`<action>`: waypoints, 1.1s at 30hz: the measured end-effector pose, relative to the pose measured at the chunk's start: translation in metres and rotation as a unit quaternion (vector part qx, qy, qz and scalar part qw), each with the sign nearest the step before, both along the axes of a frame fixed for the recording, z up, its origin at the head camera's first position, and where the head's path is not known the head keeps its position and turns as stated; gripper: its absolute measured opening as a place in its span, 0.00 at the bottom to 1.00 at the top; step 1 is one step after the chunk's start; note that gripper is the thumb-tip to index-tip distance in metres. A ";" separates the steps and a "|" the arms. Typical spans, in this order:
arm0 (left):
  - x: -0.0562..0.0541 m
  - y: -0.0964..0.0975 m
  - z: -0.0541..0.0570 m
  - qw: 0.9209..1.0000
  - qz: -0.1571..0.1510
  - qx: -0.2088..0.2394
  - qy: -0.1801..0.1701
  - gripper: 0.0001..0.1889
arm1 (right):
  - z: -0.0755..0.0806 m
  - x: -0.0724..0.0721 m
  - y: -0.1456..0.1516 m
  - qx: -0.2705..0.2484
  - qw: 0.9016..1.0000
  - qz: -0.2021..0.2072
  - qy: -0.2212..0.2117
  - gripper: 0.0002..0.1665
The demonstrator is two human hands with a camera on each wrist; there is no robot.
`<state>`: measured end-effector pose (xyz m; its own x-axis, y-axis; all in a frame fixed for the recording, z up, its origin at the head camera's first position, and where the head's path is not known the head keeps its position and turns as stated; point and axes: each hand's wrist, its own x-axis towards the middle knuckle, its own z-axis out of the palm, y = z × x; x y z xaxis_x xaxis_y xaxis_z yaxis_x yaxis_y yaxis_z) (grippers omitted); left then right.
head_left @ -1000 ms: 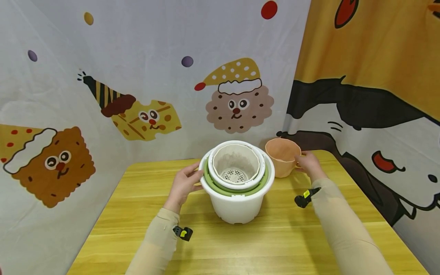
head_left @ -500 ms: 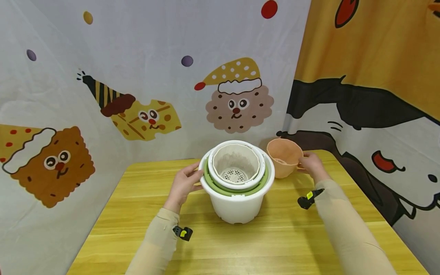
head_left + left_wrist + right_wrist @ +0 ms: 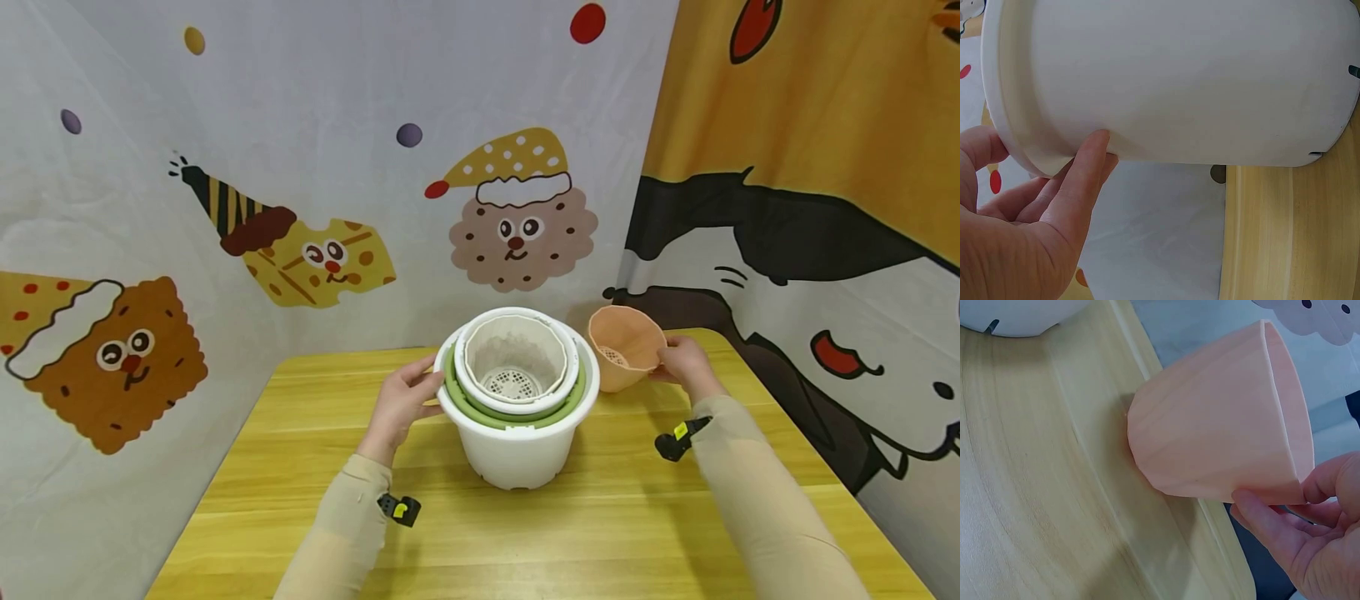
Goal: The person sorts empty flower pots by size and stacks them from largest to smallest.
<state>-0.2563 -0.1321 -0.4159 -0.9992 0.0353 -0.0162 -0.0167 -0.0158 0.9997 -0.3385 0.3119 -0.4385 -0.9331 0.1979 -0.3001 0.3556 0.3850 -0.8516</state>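
Note:
A nested stack of flower pots stands upright in the middle of the table. Its outermost is a large white pot (image 3: 517, 457); inside it sit a green pot (image 3: 468, 408), a smaller white pot (image 3: 517, 407) and a cream pot (image 3: 516, 346) with a perforated bottom. My left hand (image 3: 399, 407) holds the big white pot's rim at its left, thumb at the lip and fingers against the outer wall (image 3: 1160, 81). With my right hand (image 3: 686, 367) I pinch the rim of a peach flower pot (image 3: 630, 333), tilted beside the stack. Whether its base touches the table is unclear.
The wooden table (image 3: 480, 542) ends at the back near a pale curtain (image 3: 315, 125) printed with cartoon food. On the right hangs an orange curtain (image 3: 720, 108) with a cartoon animal. A black wrist camera (image 3: 400, 509) is strapped on the left sleeve.
The peach pot has shifted slightly right, away from the stack, and tipped so that more of its perforated bottom shows. My right hand moved with it; my left hand stayed still.

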 end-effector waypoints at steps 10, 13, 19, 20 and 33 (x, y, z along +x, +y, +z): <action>0.000 -0.001 -0.002 1.000 0.000 -0.003 0.000 0.23 | -0.009 0.000 0.007 0.017 1.000 0.003 0.005 0.33; -0.001 -0.001 -0.002 1.000 0.001 -0.003 -0.001 0.23 | -0.010 0.000 0.009 0.023 1.000 0.002 0.004 0.34; -0.001 -0.001 -0.002 1.000 0.000 0.002 0.002 0.23 | -0.010 0.004 0.008 0.027 1.000 -0.008 0.005 0.34; -0.001 -0.001 -0.003 1.000 0.000 0.001 0.005 0.23 | -0.010 0.004 0.008 0.027 1.000 -0.010 0.006 0.34; 0.000 -0.001 0.000 1.000 -0.007 -0.002 0.000 0.24 | -0.013 0.008 0.016 0.021 1.000 -0.006 0.006 0.34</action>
